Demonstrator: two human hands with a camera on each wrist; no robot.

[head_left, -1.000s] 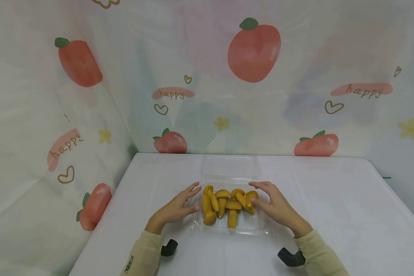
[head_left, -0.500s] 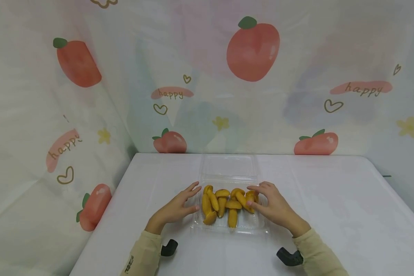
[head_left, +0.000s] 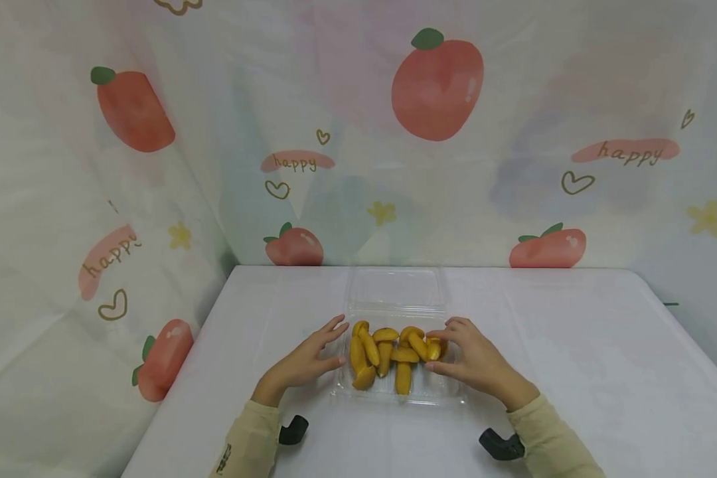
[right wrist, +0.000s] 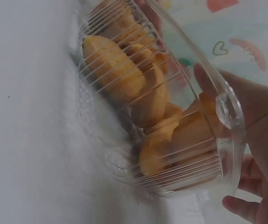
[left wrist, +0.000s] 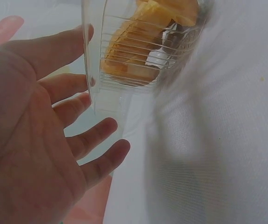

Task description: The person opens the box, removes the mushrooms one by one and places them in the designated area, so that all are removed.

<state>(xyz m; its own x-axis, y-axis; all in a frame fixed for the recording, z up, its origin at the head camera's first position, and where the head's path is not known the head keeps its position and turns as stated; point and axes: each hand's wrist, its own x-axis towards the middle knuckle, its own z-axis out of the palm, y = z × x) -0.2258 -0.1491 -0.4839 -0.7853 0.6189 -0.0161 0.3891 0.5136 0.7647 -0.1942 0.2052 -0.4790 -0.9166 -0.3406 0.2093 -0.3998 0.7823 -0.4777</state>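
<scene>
Several yellow mushrooms (head_left: 403, 375) lie in a clear hinged plastic box (head_left: 394, 401). My left hand (head_left: 301, 358) is at the box's left side, fingers spread and straight; in the left wrist view the fingertips are right at the clear rim (left wrist: 92, 65). My right hand (head_left: 480, 362) reaches over the box's right side. Its thumb and fingers curve around the rightmost mushroom (head_left: 433, 349), thumb on the near side and index finger on the far side. Part of that mushroom is hidden by the fingers. In the right wrist view the box wall (right wrist: 180, 182) stands before the fingers.
The box's clear lid (head_left: 397, 289) lies folded back toward the rear. White cloth covers the table (head_left: 561, 345). A printed fruit curtain (head_left: 334, 86) hangs behind and at the left. Black curved pieces (head_left: 293, 430) show at both wrists.
The right hand has moved slightly left and inward, its thumb lower and nearer the front. The rightmost mushroom has turned, so its pale stem shows. The left hand stays still.
</scene>
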